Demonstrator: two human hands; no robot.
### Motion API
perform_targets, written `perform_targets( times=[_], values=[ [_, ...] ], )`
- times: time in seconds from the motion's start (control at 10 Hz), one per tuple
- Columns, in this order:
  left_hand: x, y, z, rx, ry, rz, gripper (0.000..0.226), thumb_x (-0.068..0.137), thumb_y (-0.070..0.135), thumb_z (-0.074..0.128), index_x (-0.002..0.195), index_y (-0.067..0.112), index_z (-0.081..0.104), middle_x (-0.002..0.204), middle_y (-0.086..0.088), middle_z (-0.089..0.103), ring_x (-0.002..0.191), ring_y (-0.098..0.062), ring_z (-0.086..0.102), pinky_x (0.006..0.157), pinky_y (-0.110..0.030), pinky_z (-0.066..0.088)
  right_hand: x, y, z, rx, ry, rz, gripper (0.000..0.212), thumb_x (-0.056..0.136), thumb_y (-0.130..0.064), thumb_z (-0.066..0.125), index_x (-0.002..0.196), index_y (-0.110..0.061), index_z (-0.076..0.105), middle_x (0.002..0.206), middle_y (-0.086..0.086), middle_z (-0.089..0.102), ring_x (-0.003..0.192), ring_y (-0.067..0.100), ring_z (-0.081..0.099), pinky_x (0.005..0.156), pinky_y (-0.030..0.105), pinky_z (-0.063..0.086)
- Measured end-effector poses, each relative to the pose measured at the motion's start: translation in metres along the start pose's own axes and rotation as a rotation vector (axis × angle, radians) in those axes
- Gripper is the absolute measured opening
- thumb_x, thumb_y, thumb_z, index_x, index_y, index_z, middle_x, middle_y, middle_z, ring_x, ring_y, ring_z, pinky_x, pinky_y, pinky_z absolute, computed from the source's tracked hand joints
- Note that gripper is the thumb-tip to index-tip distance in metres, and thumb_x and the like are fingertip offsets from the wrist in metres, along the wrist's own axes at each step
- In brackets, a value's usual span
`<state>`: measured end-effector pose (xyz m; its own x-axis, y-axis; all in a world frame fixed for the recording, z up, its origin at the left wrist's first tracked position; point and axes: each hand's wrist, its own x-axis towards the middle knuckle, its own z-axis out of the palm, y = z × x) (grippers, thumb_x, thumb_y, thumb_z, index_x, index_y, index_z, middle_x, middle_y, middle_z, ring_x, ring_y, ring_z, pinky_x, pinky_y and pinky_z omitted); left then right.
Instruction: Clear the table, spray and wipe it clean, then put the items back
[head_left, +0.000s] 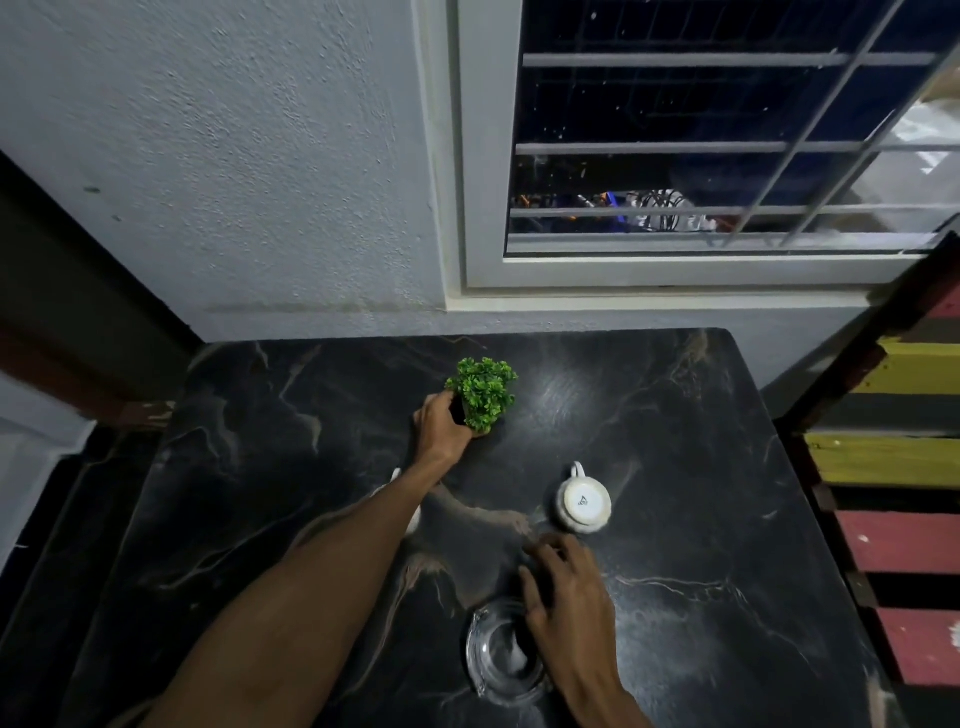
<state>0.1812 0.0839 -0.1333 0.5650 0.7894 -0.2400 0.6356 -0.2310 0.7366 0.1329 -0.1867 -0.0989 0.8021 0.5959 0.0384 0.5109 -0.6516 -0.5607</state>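
Note:
A small green potted plant (484, 395) stands near the middle of the black marble table (701, 467), and my left hand (441, 428) is wrapped around its dark pot. A white cup (584, 503) lies upside down to the right of centre, handle pointing away. A clear glass ashtray (501, 657) sits near the front edge. My right hand (569, 597) rests over the ashtray's right rim, fingers spread and curled toward the table. Another white object (413, 519) peeks out from under my left forearm, mostly hidden.
The table stands against a grey wall (260, 156) below a barred window (701, 145). A striped red, yellow and dark slatted structure (893, 467) stands close on the right. A dark frame (78, 291) runs along the left.

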Motion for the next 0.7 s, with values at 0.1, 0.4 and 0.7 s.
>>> perform_targets(
  times=[0.1, 0.4, 0.7],
  values=[
    [0.0, 0.002, -0.005, -0.023, -0.009, 0.021, 0.07, 0.052, 0.025, 0.1, 0.114, 0.013, 0.071, 0.118, -0.014, 0.073, 0.112, -0.031, 0.067, 0.097, -0.041, 0.054, -0.002, 0.004, -0.003, 0.006, 0.0, 0.017, 0.023, 0.081, -0.025, 0.073, 0.104, -0.025, 0.068, 0.111, -0.008, 0.057, 0.1, 0.015, 0.056, 0.067, 0.027, 0.055],
    [-0.035, 0.015, -0.039, -0.166, -0.051, 0.075, 0.079, 0.067, -0.011, 0.086, 0.136, 0.007, 0.054, 0.127, -0.01, 0.066, 0.116, -0.017, 0.059, 0.092, -0.024, 0.045, -0.014, 0.001, -0.021, 0.012, 0.0, -0.003, 0.025, 0.087, -0.025, 0.067, 0.112, -0.024, 0.066, 0.117, -0.007, 0.058, 0.102, 0.015, 0.055, 0.075, 0.029, 0.054],
    [-0.114, 0.02, -0.095, -0.133, 0.036, 0.196, 0.075, 0.079, -0.009, 0.069, 0.144, 0.02, 0.048, 0.15, -0.005, 0.049, 0.139, -0.022, 0.045, 0.115, -0.042, 0.043, -0.013, -0.011, -0.067, 0.026, -0.032, -0.039, 0.033, 0.091, -0.026, 0.062, 0.123, -0.023, 0.063, 0.123, -0.004, 0.058, 0.107, 0.017, 0.052, 0.083, 0.03, 0.048]
  ],
)
